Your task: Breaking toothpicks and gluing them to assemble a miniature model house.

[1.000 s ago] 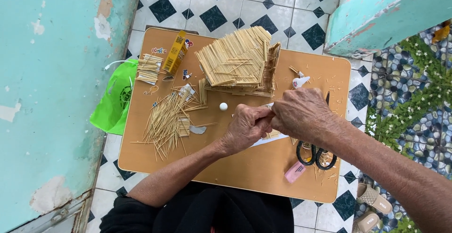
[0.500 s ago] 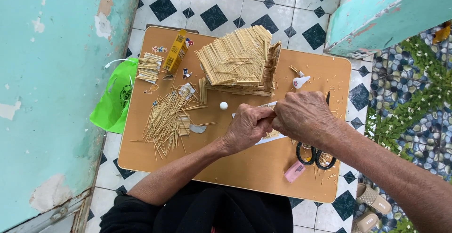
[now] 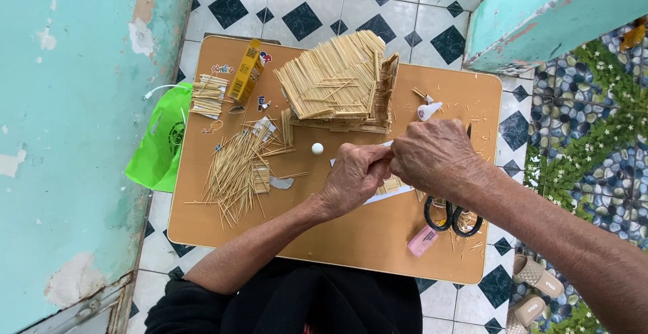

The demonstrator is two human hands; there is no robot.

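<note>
Matt wooden table (image 3: 351, 239), glossy tiles (image 3: 304, 10)

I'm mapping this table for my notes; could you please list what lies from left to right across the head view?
Green bag → loose stick pile → white ball → left hand → right hand → black scissors → sandals.

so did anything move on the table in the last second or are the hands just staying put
Nothing visibly moved. The left hand and right hand stay pressed together over the white sheet, fingers pinched on something too small to tell. The loose sticks, stick house, scissors, pink eraser and yellow box lie as before.
</note>
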